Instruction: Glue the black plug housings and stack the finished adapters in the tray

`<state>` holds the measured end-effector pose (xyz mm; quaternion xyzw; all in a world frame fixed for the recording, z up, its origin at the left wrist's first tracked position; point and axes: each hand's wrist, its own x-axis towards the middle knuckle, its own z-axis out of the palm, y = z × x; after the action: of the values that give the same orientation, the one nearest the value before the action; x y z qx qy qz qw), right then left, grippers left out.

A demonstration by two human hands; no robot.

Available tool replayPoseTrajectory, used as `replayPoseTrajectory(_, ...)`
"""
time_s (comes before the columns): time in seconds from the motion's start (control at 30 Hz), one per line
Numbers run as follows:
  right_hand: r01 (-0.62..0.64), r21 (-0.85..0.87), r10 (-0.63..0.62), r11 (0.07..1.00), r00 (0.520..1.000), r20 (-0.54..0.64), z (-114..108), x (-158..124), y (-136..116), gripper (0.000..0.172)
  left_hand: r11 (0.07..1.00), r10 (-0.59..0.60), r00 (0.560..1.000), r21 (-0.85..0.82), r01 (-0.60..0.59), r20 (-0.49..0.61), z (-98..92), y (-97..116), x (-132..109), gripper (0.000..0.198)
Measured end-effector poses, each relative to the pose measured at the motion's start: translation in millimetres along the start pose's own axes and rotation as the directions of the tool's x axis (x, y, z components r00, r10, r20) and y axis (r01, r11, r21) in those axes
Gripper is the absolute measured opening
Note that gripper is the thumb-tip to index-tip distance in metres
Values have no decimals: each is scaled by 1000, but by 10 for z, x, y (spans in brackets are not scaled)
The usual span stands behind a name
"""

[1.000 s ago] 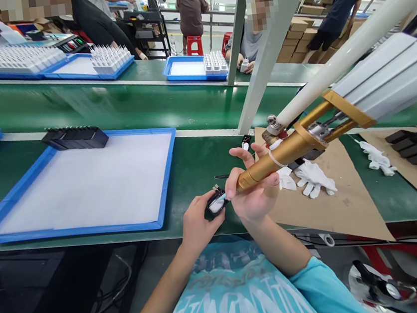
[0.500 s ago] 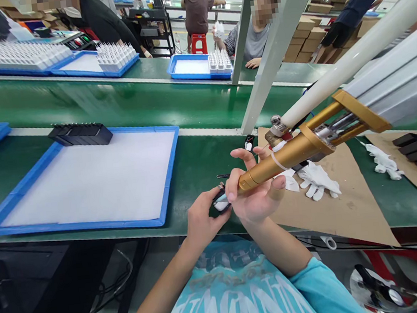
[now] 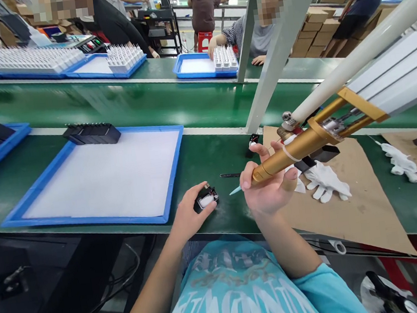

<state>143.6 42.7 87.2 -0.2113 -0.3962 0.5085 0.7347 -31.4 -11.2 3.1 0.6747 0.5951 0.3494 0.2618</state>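
My left hand (image 3: 190,210) grips a small black unit with a white part (image 3: 208,199) between thumb and fingers, low over the green bench. In my right hand (image 3: 270,187) is a gold cylindrical tool (image 3: 287,155), with fingers and thumb around its lower end. Its pale blue tapered tip (image 3: 235,190) points left toward the black unit, with a gap between them. The tool slants up right to a white-and-grey body on an overhead arm. Beyond my hands lie a thin black strip (image 3: 229,175) and another black unit (image 3: 253,144).
A blue-rimmed tray (image 3: 165,194) to the left has black cases (image 3: 93,133) at its back corner. White gloves (image 3: 326,179) lie on cardboard (image 3: 373,213) to the right. A slanted metal post (image 3: 270,69) rises behind. Co-workers sit across the far bench, near trays of white parts (image 3: 224,58).
My left hand has drawn the black unit left, away from the blue tip. The tip now shows clear of it. Across the bench, a co-worker's hand has come down to the white parts.
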Motion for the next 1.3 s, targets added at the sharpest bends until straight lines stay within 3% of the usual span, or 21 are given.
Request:
replayPoseTrajectory(0.1, 13, 4, -13, 1000, 1000, 6, -51, 8, -3, 36, 991, -66, 998, -121, 63, -15, 54, 72, 71, 40)
replayPoseTrajectory(0.17, 16, -4, -16, 1000, 1000, -5, -73, 12, -10, 36, 988, -46, 997, -147, 38, -54, 108, 90, 112, 33)
replayPoseTrajectory(0.33, 34, 2, -34, 999, 999, -20, -136, 35, -23, 33, 994, 103, 987, -26, -107, -122, 160, 95, 163, 33)
replayPoseTrajectory(0.5, 28, 18, -27, 999, 999, -28, -213, 67, -32, 32, 949, 281, 959, 154, -273, -27, 49, 103, 111, 37)
replayPoseTrajectory(0.6, 17, 0, -17, 1000, 999, -42, -255, 80, -38, 34, 924, 307, 952, 235, -302, 18, 0, 85, 51, 44)
replayPoseTrajectory(0.73, 24, 30, -22, 999, 999, -36, -294, 90, -32, 31, 904, 346, 937, 282, -323, -36, 19, 69, 10, 43)
replayPoseTrajectory(1.1, 26, 9, -26, 1000, 1000, -9, -345, 93, -24, 34, 939, 249, 965, 266, -220, -81, 88, 111, 40, 22)
replayPoseTrajectory(1.3, 12, 13, -12, 1000, 1000, -22, -353, 83, -47, 32, 898, 256, 966, 363, -248, 25, 108, 129, 79, 30)
